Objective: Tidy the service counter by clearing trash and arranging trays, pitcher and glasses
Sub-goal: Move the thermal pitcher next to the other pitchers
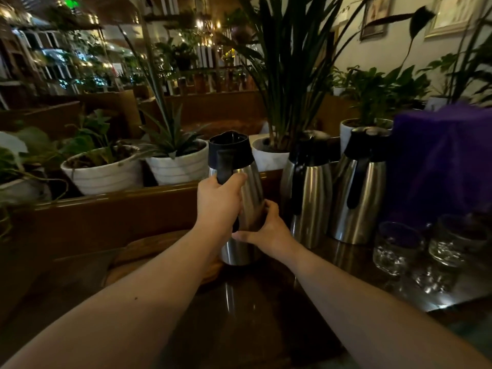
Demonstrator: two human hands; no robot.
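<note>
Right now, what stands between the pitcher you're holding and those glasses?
In the head view, two more steel pitchers stand between the held pitcher and the glasses.

Dim room — potted plants [170, 145], string lights [205, 23].

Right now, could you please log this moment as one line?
left hand: on pitcher handle | right hand: steadying body | pitcher base: at tray edge

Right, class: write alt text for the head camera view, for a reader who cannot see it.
A person's left hand grips the black handle of a steel pitcher while the right hand steadies its body, on a dark counter. Two matching pitchers and clear glasses stand to the right, potted plants behind.
</note>
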